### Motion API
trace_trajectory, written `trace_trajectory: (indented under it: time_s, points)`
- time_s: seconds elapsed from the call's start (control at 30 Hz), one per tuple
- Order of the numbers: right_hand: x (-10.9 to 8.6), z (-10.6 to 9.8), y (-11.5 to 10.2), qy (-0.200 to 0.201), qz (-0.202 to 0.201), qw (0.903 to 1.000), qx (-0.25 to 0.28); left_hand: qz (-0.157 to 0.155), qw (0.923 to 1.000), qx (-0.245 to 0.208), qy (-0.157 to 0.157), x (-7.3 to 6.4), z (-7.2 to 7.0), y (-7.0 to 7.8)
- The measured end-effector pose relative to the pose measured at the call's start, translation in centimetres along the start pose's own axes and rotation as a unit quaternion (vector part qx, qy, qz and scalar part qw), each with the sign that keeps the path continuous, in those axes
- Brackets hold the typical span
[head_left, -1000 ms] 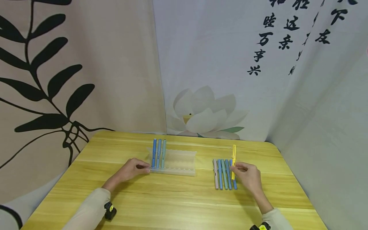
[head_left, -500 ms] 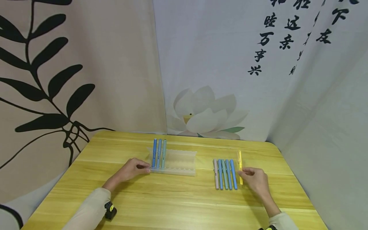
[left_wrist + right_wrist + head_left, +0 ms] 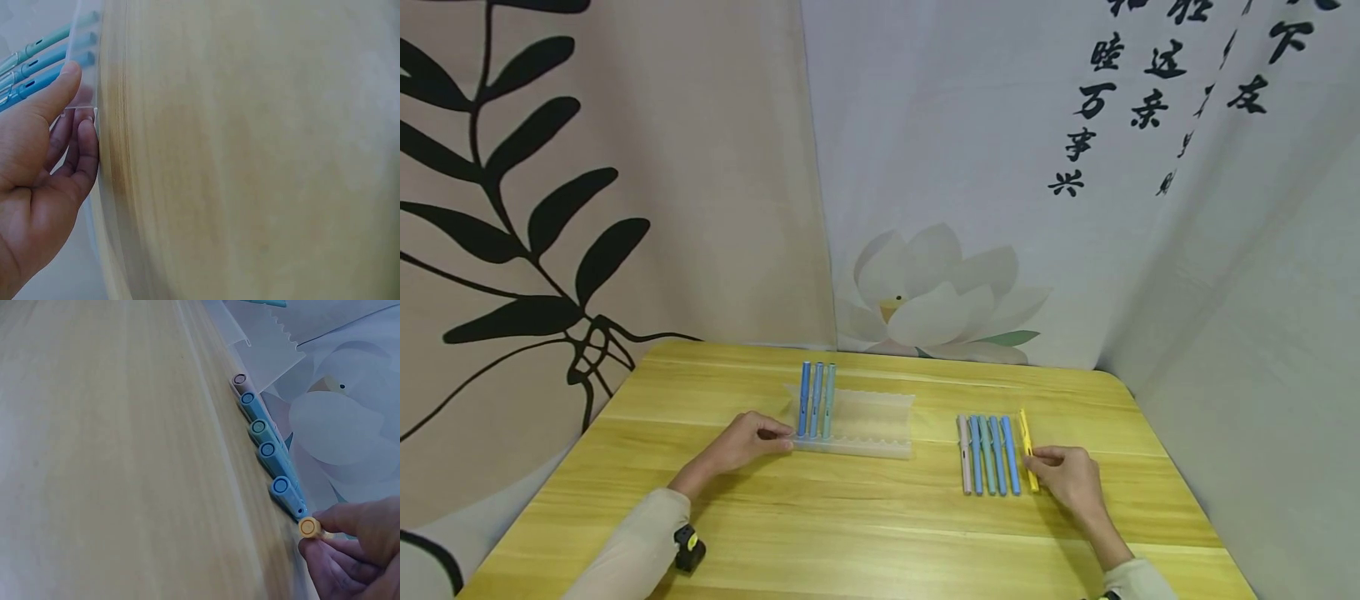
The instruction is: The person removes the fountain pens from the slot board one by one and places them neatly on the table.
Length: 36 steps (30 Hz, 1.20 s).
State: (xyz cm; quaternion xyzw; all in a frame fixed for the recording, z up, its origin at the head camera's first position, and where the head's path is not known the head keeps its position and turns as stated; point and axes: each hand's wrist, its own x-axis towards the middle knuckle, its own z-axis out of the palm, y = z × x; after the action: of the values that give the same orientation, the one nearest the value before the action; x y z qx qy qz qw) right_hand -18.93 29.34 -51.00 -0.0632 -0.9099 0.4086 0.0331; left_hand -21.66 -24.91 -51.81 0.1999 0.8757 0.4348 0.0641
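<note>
My left hand (image 3: 748, 437) pinches the near left corner of a clear plastic pen rack (image 3: 868, 450), thumb on top and fingers beneath in the left wrist view. Three pens lean side by side in the rack's left slots: a dark blue pen (image 3: 803, 400), a lighter blue pen (image 3: 816, 402) and a green pen (image 3: 828, 402). On the right, my right hand (image 3: 1067, 475) pinches a yellow pen (image 3: 1028, 450) between thumb and fingers, close over the table. It lies just right of a row of several pens, whose nearest is a blue pen (image 3: 1011, 456).
The row on the wooden table (image 3: 850, 533) also holds a greyish-pink pen (image 3: 964, 456) at its left end and a green pen (image 3: 987, 456). Printed cloth (image 3: 970, 167) hangs behind the table's far edge and along both sides.
My right hand has carried the yellow pen rightward off the row's end and lowered it from upright toward lying flat. The left hand and rack have stayed put.
</note>
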Motion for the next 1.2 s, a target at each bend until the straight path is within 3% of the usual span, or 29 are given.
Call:
trace_trajectory:
  time_s: [0.9, 1.2]
  points:
    - [-0.1, -0.2, -0.3, -0.012, 0.009, 0.9998, 0.016, 0.001, 1.0000, -0.005, -0.008, -0.1, 0.0, -0.2]
    - [0.3, -0.3, -2.0, 0.019, -0.057, 0.9981, -0.010, 0.005, 1.0000, -0.003, -0.007, 0.0, 0.1, -0.3]
